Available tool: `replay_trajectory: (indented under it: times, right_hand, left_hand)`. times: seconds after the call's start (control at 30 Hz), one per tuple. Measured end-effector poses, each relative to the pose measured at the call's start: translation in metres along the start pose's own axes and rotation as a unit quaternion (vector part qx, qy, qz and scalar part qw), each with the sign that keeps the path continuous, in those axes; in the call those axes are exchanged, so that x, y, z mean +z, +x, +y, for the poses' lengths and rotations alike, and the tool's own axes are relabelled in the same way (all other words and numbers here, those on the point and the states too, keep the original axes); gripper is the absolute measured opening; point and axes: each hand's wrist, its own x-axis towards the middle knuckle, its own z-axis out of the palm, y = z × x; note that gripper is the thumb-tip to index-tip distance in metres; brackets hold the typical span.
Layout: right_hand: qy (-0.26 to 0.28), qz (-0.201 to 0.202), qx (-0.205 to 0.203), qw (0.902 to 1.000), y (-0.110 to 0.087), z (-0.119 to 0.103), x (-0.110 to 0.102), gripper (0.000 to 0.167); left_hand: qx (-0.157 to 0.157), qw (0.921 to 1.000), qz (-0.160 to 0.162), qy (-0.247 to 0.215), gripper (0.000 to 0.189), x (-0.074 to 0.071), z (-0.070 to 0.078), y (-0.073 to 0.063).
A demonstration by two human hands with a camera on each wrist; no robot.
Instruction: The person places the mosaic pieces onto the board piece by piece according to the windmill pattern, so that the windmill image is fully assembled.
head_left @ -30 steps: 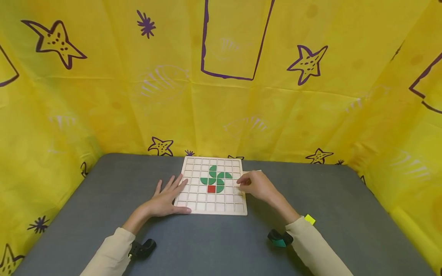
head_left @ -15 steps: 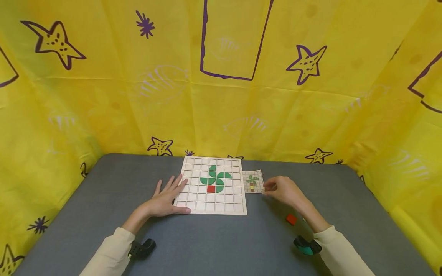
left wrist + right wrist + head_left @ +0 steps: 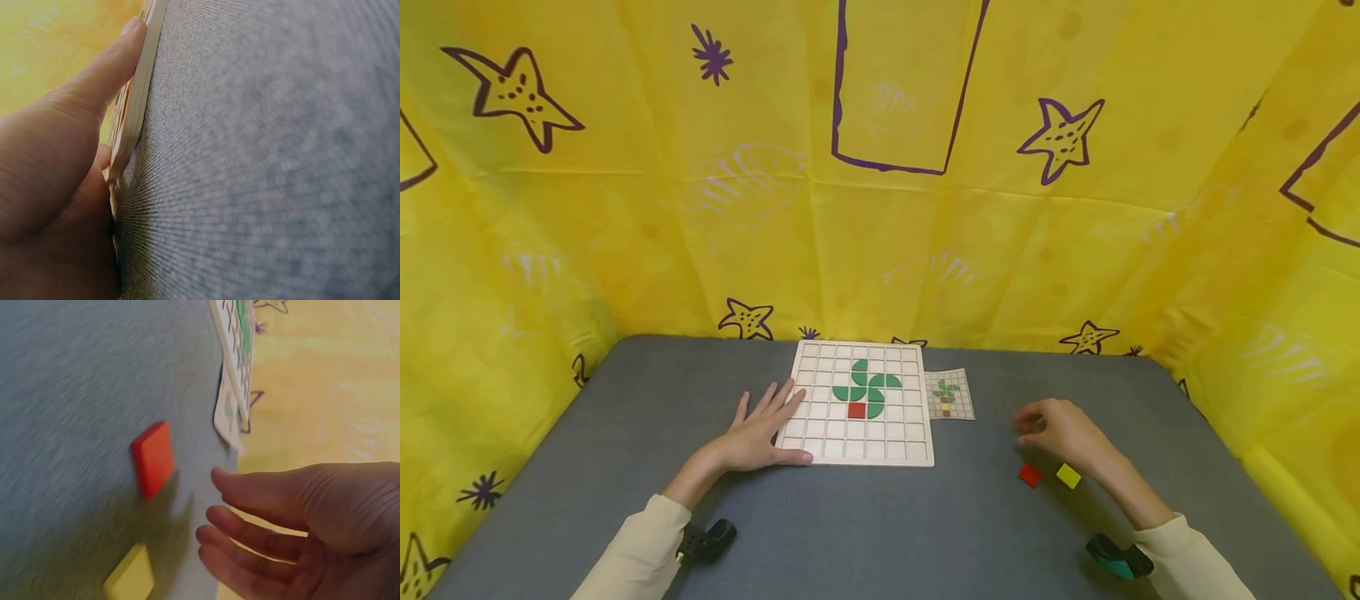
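Observation:
My left hand [image 3: 756, 437] rests with spread fingers on the left edge of a wooden grid board [image 3: 831, 450]; the thumb lies along its near corner. Several green rounded pieces [image 3: 876, 385] form a pinwheel on the grid, and a red square tile [image 3: 857, 410] sits just below them. My right hand [image 3: 1067, 433] hovers over the table, fingers loosely bent and holding nothing. Close below it lie a loose red tile [image 3: 1029, 476] and a yellow tile [image 3: 1068, 476]. The right wrist view shows the gap between that hand [image 3: 300, 531] and the red tile [image 3: 154, 461].
Against the board's right side lies a small pattern card [image 3: 958, 407] printed with a similar green, red and yellow design. The grey tabletop [image 3: 865, 533] ends at a yellow curtain [image 3: 880, 225] with sea drawings, which also hangs at both sides.
My right hand has drawn away from the board's right edge, past the card, toward the loose tiles. The card and both tiles are now uncovered. My left hand has stayed in place.

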Motion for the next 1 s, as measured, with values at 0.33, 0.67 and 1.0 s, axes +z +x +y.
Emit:
replay_trajectory:
  times: [0.33, 0.67, 1.0]
  right_hand:
    - [-0.09, -0.041, 0.019, 0.995, -0.025, 0.028, -0.013, 0.043]
    - [-0.078, -0.022, 0.028, 0.9963, -0.031, 0.033, -0.014, 0.033]
    - [-0.054, -0.003, 0.035, 0.9979, -0.033, 0.035, -0.012, 0.022]
  left_hand:
    - [0.006, 1.0, 0.0, 0.002, 0.106, 0.001, 0.0, 0.004]
    - [0.007, 0.9999, 0.011, -0.001, 0.106, 0.002, -0.001, -0.003]
    - [0.013, 0.9999, 0.009, 0.002, 0.106, 0.0, 0.0, -0.002]
